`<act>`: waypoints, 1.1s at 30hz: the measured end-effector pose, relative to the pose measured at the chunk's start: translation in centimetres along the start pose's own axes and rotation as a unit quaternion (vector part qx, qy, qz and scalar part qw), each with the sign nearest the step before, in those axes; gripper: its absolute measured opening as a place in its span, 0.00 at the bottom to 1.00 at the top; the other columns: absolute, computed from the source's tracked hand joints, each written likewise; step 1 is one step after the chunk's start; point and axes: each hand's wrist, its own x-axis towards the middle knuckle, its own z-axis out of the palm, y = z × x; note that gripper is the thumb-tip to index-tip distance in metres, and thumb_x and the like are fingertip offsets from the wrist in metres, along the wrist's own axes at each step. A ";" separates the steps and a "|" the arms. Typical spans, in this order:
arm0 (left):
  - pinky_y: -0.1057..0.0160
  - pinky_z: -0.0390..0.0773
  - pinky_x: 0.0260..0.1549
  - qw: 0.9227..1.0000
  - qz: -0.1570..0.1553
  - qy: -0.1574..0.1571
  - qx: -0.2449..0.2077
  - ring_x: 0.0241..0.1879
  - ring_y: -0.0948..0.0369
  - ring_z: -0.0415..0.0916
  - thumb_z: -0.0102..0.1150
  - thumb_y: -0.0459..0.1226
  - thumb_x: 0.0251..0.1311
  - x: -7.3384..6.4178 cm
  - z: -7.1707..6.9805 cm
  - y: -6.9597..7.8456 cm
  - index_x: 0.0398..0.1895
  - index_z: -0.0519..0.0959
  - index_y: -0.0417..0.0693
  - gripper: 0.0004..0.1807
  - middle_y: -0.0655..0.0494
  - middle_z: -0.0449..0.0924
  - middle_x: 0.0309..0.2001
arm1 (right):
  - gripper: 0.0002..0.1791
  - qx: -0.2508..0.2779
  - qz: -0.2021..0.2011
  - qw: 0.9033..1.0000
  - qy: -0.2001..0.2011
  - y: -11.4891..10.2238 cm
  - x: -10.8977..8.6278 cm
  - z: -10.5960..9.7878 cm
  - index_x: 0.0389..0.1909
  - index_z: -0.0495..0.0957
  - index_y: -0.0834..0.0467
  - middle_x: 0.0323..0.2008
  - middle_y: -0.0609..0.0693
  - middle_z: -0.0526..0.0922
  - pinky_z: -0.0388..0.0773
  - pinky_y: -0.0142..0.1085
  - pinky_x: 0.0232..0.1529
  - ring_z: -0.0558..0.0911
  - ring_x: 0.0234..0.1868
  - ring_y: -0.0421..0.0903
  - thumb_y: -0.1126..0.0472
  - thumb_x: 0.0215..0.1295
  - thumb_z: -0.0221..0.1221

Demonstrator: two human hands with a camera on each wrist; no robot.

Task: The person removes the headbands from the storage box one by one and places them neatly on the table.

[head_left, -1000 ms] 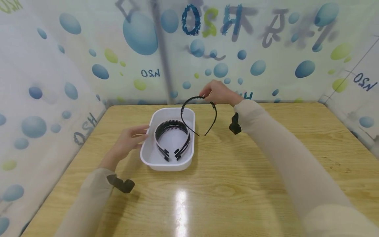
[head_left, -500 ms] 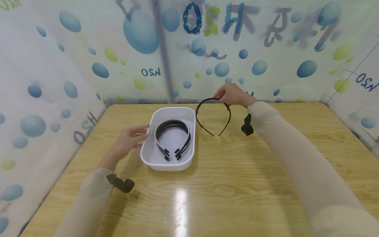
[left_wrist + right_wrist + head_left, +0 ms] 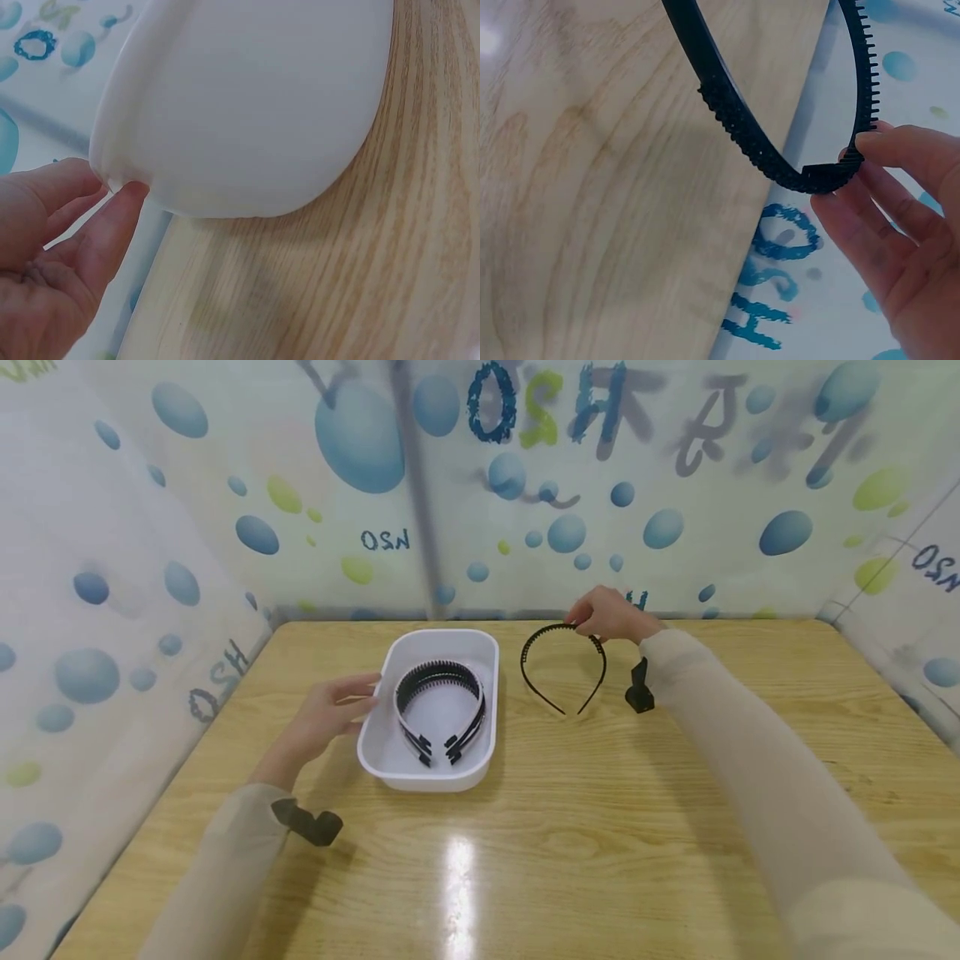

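A black toothed headband [image 3: 527, 675] hangs from my right hand [image 3: 611, 614], its two ends pointing down over the table to the right of the white basin [image 3: 429, 783]. In the right wrist view, the thumb and fingers [image 3: 847, 225] pinch the headband's top band [image 3: 754, 150]. Several more black headbands [image 3: 438, 672] lie stacked inside the basin, ends toward me. My left hand [image 3: 326, 718] rests its fairly straight fingertips against the basin's left side. The left wrist view shows the thumb and fingers [image 3: 112, 225] touching the basin's outer wall [image 3: 247, 112].
The wooden table [image 3: 585, 860] reaches to a patterned curtain wall [image 3: 600, 485] at the back, with more curtain on both sides. Black wrist cameras [image 3: 307, 822] are strapped over both sleeves. A light reflection shines on the front of the table.
My right hand has carried the headband rightward, away from above the basin's right rim, then lowered it slightly. The left hand and the basin have stayed in place.
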 end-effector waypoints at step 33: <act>0.58 0.79 0.43 1.000 -0.007 0.000 0.014 0.57 0.45 0.65 0.54 0.34 0.62 0.2 0.1 0.2 0.65 0.63 0.39 0.27 0.36 0.65 0.58 | 0.16 0.053 0.046 0.997 -0.044 3.5 0.4 2.7 0.51 0.74 0.70 0.50 0.68 0.74 0.80 0.47 0.40 0.73 0.50 0.60 0.72 0.63 0.52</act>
